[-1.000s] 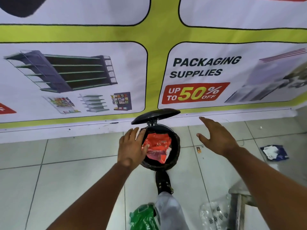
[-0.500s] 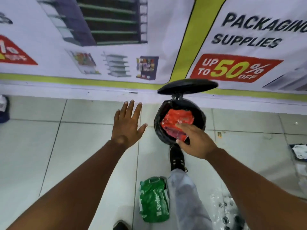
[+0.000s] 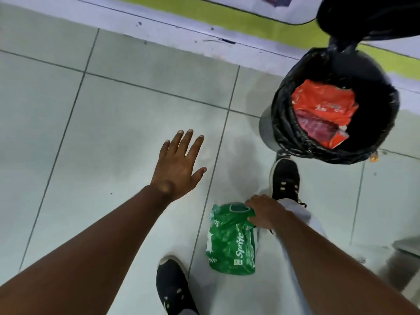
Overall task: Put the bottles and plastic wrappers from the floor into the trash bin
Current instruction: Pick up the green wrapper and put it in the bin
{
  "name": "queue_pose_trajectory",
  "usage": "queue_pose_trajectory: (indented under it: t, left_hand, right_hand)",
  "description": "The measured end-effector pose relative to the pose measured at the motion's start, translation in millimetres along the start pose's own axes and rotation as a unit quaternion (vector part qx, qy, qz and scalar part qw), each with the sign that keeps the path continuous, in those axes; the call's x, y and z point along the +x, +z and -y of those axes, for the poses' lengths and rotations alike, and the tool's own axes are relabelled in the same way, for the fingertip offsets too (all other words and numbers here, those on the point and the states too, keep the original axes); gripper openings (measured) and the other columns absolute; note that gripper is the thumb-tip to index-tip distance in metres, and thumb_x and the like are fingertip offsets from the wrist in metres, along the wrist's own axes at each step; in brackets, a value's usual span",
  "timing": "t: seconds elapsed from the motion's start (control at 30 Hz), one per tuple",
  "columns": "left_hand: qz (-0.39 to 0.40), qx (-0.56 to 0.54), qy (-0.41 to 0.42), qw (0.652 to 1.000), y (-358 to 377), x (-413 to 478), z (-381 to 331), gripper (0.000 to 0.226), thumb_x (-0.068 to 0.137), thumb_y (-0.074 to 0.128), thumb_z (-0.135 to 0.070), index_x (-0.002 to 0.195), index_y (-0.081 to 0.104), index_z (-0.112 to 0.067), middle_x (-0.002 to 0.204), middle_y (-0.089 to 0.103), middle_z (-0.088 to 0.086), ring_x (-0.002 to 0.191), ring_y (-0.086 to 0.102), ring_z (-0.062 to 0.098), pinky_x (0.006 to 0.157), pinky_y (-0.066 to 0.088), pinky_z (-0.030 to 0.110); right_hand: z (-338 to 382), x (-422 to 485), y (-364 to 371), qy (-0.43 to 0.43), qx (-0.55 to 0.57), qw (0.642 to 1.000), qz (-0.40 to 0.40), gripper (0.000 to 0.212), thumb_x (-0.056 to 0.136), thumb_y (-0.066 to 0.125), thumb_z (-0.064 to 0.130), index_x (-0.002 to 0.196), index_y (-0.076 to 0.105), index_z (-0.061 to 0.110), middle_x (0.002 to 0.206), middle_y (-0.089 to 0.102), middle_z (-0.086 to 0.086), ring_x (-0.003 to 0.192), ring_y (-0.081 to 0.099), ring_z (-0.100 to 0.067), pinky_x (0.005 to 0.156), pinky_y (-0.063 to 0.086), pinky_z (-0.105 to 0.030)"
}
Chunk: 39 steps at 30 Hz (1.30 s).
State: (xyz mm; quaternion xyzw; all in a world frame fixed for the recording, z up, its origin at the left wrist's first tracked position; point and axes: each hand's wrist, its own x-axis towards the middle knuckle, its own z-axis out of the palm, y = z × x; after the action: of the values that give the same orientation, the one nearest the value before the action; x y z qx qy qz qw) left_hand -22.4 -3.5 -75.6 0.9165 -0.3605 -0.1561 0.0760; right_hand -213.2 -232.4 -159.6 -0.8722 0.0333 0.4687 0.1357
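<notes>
A green Sprite plastic wrapper [image 3: 230, 242] lies crumpled on the tiled floor between my feet. My right hand [image 3: 264, 211] rests on its upper right corner, fingers curled onto the plastic. My left hand [image 3: 178, 165] hovers over bare tiles to the wrapper's upper left, fingers spread and holding nothing. The black-lined pedal trash bin [image 3: 281, 123] stands at the upper right with its lid [image 3: 368, 17] raised; a red wrapper [image 3: 322, 108] lies inside it. My right shoe [image 3: 285, 178] presses the pedal at the bin's base.
The banner-covered wall runs along the top edge behind the bin. My left shoe [image 3: 173, 289] stands at the bottom, just left of the green wrapper. A grey metal object [image 3: 406, 246] juts in at the right edge.
My right hand left the red wrapper in the bin and dropped down onto the green Sprite wrapper. The view tilted down toward the floor. My left hand stayed open.
</notes>
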Motion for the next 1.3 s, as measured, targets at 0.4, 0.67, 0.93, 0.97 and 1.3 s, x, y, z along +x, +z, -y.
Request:
queue_pose_trajectory:
  t: [0.4,0.67,0.93,0.97,1.3]
  left_hand:
    - [0.026,-0.003,0.004,1.0,43.7,22.9,18.0,0.076,0.093,0.043,-0.056,0.153,0.008,-0.024,0.162,0.011,0.01,0.148,0.003,0.03,0.117,0.015,0.052]
    - [0.021,0.009,0.041,0.999,3.3,54.9,2.8,0.077,0.093,0.037,-0.057,0.152,-0.002,-0.028,0.163,0.002,0.007,0.148,-0.005,0.027,0.119,0.009,0.05]
    - [0.049,0.041,0.008,0.998,-34.0,35.8,3.3,0.078,0.094,0.037,-0.056,0.153,-0.003,-0.026,0.163,-0.001,0.008,0.148,-0.007,0.029,0.119,0.01,0.051]
    - [0.045,0.039,0.007,0.998,-50.7,35.6,-3.1,0.077,0.094,0.036,-0.056,0.153,-0.002,-0.025,0.163,0.0,0.008,0.148,-0.006,0.029,0.119,0.01,0.051]
    - [-0.07,0.059,0.07,0.993,-278.5,68.8,-68.9,0.075,0.093,0.042,-0.053,0.153,0.008,-0.024,0.163,0.005,0.009,0.148,0.002,0.03,0.118,0.013,0.052]
  right_hand:
    - [6.8,69.6,41.0,-0.032,-0.116,0.992,0.03,0.024,0.085,0.059,0.024,0.107,0.068,0.023,0.126,0.049,-0.007,0.121,0.038,-0.032,0.098,0.032,-0.048]
    - [12.9,49.0,34.8,-0.024,-0.099,0.992,0.078,0.041,0.081,0.07,0.041,0.116,0.066,0.019,0.141,0.041,-0.007,0.134,0.027,-0.032,0.109,0.021,-0.047]
    - [42.2,1.9,-23.8,-0.074,-0.035,0.996,-0.019,0.015,0.085,0.066,0.038,0.095,0.074,0.029,0.125,0.051,-0.001,0.123,0.038,-0.027,0.101,0.028,-0.038]
    - [40.6,-13.1,-37.4,-0.076,-0.022,0.996,-0.052,0.017,0.084,0.066,0.038,0.095,0.074,0.029,0.127,0.051,0.001,0.125,0.037,-0.025,0.101,0.028,-0.037]
    - [13.1,-194.7,-228.9,-0.026,0.131,0.922,-0.362,0.01,0.071,0.081,0.033,0.078,0.075,0.035,0.134,0.055,0.005,0.135,0.035,-0.029,0.105,0.019,-0.037]
